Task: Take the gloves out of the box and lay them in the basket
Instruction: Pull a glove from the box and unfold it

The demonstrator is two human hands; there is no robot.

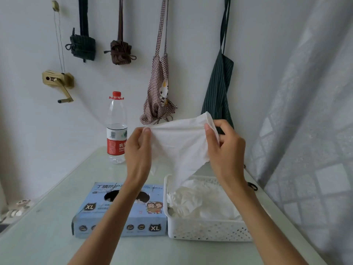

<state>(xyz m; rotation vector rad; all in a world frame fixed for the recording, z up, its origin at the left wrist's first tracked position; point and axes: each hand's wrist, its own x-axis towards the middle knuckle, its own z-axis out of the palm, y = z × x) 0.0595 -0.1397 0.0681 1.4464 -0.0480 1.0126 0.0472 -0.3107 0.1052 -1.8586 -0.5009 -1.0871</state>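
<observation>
Both my hands hold one white glove stretched in the air above the basket: my left hand pinches one edge, my right hand grips the other with curled fingers. More white gloves lie crumpled in the basket, which sits touching the blue box on the table.

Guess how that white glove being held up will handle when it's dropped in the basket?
Likely floppy: the glove sags between the left hand and right hand. Probably very light, since a fingertip pinch carries it. It may crumple like those already in the basket.
</observation>
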